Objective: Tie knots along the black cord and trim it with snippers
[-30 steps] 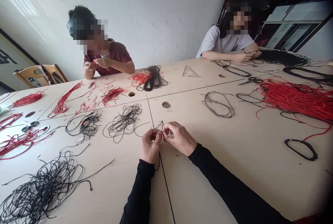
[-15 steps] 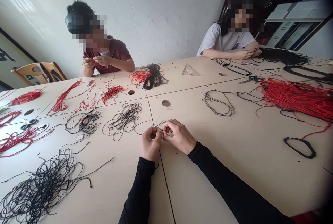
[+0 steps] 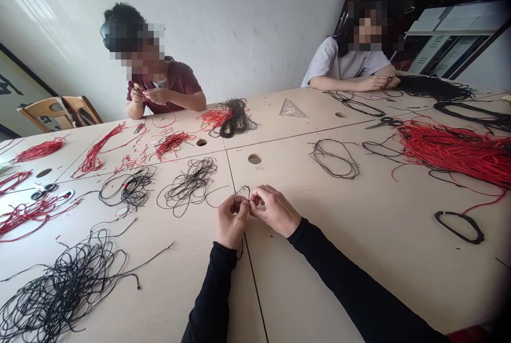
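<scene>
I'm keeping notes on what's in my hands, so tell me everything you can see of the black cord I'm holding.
The black cord is thin and dark, a flexible-looking string. Part of it is pinched by the left hand and right hand, whose fingers hide that stretch. Just beyond them a short length bends; below, a curved strand shows beside the left sleeve. Whether these lie on the table or hang above it, I can't tell. Any knot is too small to make out.
</scene>
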The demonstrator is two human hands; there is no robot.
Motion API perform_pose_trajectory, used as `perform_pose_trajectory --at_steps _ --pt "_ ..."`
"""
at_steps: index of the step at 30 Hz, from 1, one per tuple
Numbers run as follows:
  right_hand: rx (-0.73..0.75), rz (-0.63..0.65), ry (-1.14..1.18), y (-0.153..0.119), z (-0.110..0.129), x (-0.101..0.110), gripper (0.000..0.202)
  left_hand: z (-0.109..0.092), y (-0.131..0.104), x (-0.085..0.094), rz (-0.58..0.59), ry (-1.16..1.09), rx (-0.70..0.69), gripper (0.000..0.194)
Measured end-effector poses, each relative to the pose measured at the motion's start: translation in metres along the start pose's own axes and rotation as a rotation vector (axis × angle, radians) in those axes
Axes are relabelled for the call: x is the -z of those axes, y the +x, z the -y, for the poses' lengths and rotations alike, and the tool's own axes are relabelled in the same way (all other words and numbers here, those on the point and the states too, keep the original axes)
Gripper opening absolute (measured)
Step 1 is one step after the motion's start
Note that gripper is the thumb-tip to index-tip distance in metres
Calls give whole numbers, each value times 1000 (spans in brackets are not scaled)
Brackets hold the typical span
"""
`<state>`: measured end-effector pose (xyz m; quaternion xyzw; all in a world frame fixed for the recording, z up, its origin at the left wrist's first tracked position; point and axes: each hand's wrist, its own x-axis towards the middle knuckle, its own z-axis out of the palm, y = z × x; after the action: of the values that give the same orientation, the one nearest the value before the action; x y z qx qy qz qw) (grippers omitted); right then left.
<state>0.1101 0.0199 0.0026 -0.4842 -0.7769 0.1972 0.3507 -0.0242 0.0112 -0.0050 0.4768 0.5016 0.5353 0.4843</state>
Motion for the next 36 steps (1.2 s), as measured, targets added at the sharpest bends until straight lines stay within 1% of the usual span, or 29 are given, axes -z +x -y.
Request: perform_pose_trajectory --at_steps 10,15,22,25,30,36 --pt "17 -38 9 -1 -1 0 12 0 1 0 9 16 78 18" --pt "15 -37 20 0 1 1 11 2 1 0 6 59 28 16" --pt "28 12 34 1 -3 -2 13 2 1 0 -44 161 -66 12" --pt "22 19 29 1 -4 -1 14 1 0 0 -32 180 -87 11" --pt "19 6 20 1 -3 -1 14 0 -1 0 -10 142 -93 13" --pt "25 -29 9 0 -2 -2 14 1 0 -1 -19 47 -16 15"
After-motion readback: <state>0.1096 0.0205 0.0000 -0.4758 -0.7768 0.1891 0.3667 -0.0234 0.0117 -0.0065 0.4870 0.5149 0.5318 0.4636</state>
